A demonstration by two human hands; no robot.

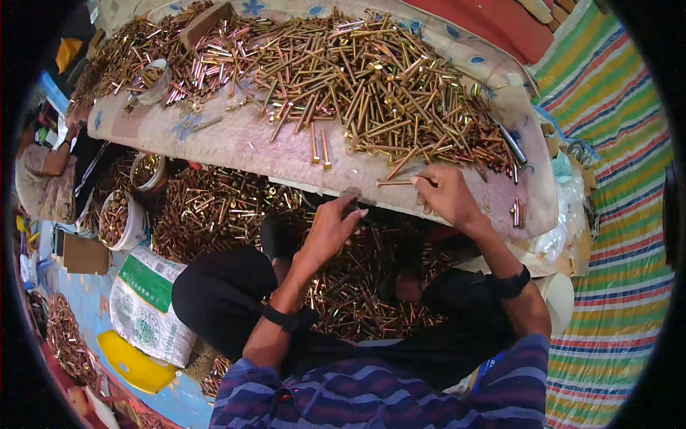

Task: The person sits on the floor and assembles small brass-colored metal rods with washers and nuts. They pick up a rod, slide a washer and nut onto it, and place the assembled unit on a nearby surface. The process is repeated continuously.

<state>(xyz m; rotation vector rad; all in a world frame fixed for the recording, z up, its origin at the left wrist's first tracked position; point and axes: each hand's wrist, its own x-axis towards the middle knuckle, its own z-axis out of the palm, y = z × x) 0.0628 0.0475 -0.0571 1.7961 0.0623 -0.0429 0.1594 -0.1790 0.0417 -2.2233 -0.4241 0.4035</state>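
Note:
My right hand (450, 196) pinches a long golden bolt (394, 182) by one end, just above the near edge of the cloth-covered table (236, 139). The bolt points left, lying roughly level. Nearer the middle, my left hand (331, 230) is at the table's edge with its fingers curled and thumb close to them; anything between them is too small to make out. Two loose bolts (326, 150) lie side by side on the cloth beyond my left hand. A big heap of similar bolts (386, 86) spreads behind both hands.
A white tub (158, 89) stands among the bolts at the far left. Below, more bolts (214, 214) cover the floor around my legs, beside buckets (132, 225), a printed sack (146, 304) and a yellow plastic piece (132, 365). Another person (46, 171) sits at left.

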